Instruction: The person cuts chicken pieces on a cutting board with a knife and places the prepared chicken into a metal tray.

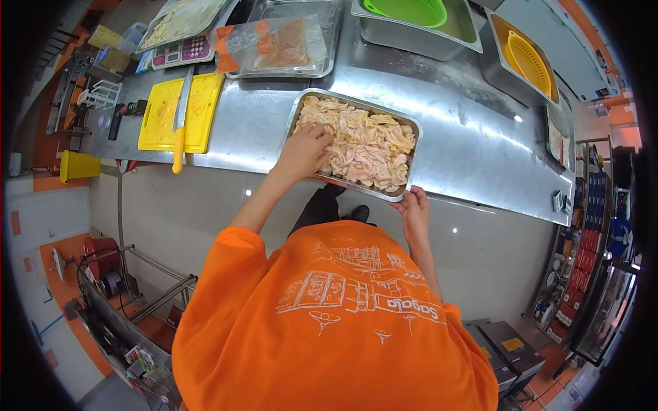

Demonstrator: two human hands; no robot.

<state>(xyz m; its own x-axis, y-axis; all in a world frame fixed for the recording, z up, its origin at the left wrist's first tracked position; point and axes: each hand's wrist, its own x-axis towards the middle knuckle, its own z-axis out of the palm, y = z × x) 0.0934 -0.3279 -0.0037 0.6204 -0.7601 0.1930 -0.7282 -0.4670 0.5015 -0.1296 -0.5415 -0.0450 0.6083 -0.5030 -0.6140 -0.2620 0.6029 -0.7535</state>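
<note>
A shallow metal tray (419, 135) lies at the front edge of the steel table, filled with raw, pale pink and yellowish meat strips (373, 147) that look like chicken. My left hand (307, 149) reaches over the tray's left side, its bent fingers closed down among the strips. How much meat it pinches is hidden under the fingers. At the near right corner, my right hand (412, 203) grips the tray's rim with thumb and fingers.
Left of the tray, a knife (183, 109) with a yellow handle lies on a yellow cutting board (159, 113), its handle overhanging the table (466, 154). Behind are a plastic bag (274, 44) on a metal tray, and deep pans with a green basket (411, 9) and a yellow basket (526, 61).
</note>
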